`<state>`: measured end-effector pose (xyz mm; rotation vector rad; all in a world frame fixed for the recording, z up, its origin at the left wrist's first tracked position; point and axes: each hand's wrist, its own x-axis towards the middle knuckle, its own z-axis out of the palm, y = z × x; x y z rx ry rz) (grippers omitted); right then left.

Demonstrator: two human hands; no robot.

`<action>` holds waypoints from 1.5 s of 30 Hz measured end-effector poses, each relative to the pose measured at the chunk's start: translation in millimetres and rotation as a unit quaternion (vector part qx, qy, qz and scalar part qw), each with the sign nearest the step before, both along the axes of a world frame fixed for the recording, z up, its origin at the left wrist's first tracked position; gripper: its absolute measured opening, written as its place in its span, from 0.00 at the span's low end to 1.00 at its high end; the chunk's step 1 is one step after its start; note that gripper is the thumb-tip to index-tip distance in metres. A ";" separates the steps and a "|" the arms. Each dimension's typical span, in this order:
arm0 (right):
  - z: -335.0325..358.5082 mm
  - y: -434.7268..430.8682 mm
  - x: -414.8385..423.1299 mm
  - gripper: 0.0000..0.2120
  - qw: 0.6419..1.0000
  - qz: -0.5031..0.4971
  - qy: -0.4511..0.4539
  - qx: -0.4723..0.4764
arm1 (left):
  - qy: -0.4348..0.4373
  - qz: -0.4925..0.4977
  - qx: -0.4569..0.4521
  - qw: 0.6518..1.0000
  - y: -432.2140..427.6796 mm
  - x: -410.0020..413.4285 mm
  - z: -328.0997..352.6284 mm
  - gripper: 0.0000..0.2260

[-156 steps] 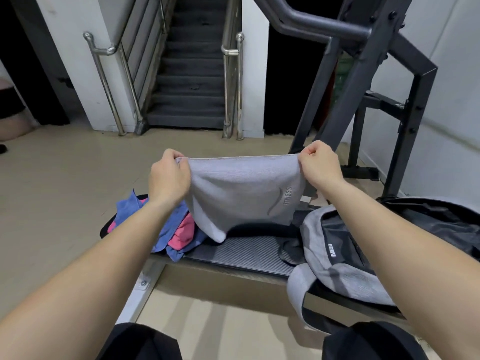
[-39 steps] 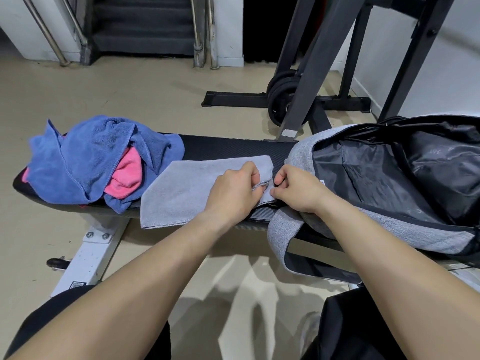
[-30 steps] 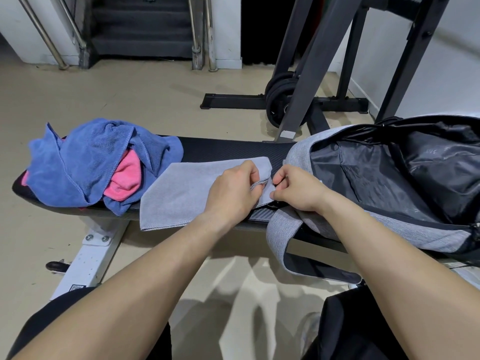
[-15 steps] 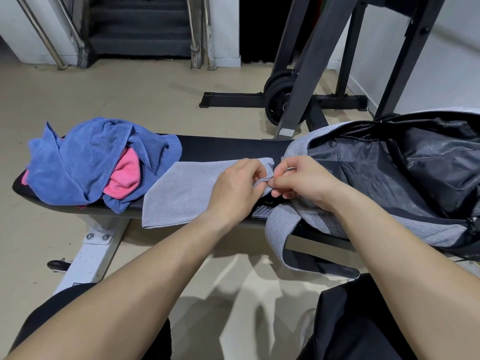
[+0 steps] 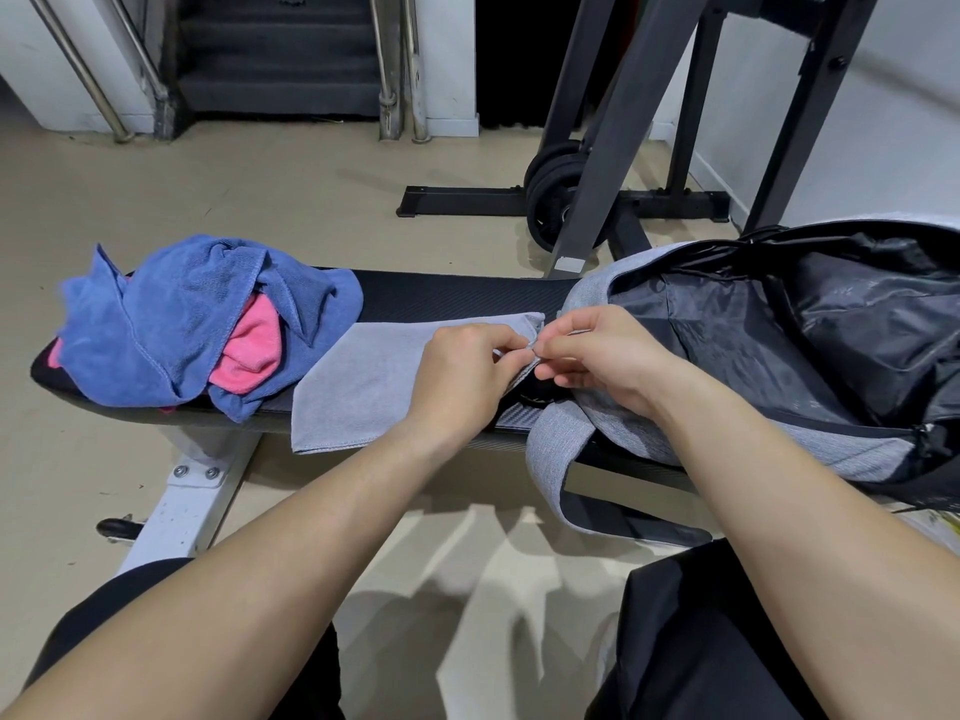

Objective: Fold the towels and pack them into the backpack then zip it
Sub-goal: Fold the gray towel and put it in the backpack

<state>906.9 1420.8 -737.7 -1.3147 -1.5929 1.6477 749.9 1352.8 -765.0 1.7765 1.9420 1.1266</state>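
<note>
A beige floor fills most of the view, with stairs at 11 o'clock and a black rack rising at 1 o'clock. A black bench runs across the middle from 9 to 3 o'clock.

The backpack lies on the bench's 3 o'clock end. It is grey outside and unzipped, with its dark lining gaping toward the camera. One strap hangs over the bench's near edge toward 6 o'clock.

A blue towel sits crumpled in a heap on the 9 o'clock end. The grey towel lies flat on the bench between that heap and the backpack. It touches the heap, and its near corner overhangs the bench edge at 6 o'clock.

The left hand rests on the grey towel's 3 o'clock end with fingers curled, thumb and forefinger pinching the edge there. The right hand, at 3 o'clock of the left and in front of the backpack's mouth, pinches the same edge. The two hands' fingertips nearly meet, and the pinched edge is raised a little off the bench.

A pink towel is bundled inside the blue towel and shows at its 4 o'clock side. Weight plates stand at the rack's foot, at 12 o'clock of the hands.
</note>
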 end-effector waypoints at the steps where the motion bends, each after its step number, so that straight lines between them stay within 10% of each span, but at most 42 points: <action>1: 0.5 -0.6 0.0 0.03 1.000 -0.004 0.005 -0.005 | -0.004 -0.006 0.002 1.000 -0.7 0.5 0.5 0.05; 9: 5.8 -4.3 -1.5 0.10 1.000 -0.003 0.016 -0.001 | -0.010 -0.031 -0.015 0.999 -1.3 -9.6 -2.5 0.05; 15: -12.1 17.1 3.6 0.08 0.963 -0.076 -0.162 0.200 | -0.033 0.013 0.013 0.999 -10.3 -23.9 13.3 0.02; 19: -16.7 24.7 -0.2 0.15 0.938 0.049 -0.190 0.287 | -0.041 0.010 0.011 0.999 -21.3 -35.9 18.9 0.03; 32: -5.7 11.8 -14.3 0.03 0.951 0.068 -0.141 0.267 | -0.022 0.047 0.036 0.998 -45.1 -71.2 24.1 0.04; 45: 178.7 -3.8 -27.1 0.11 0.895 0.185 -0.162 0.373 | -0.009 0.119 0.137 0.983 -31.5 -109.7 168.6 0.05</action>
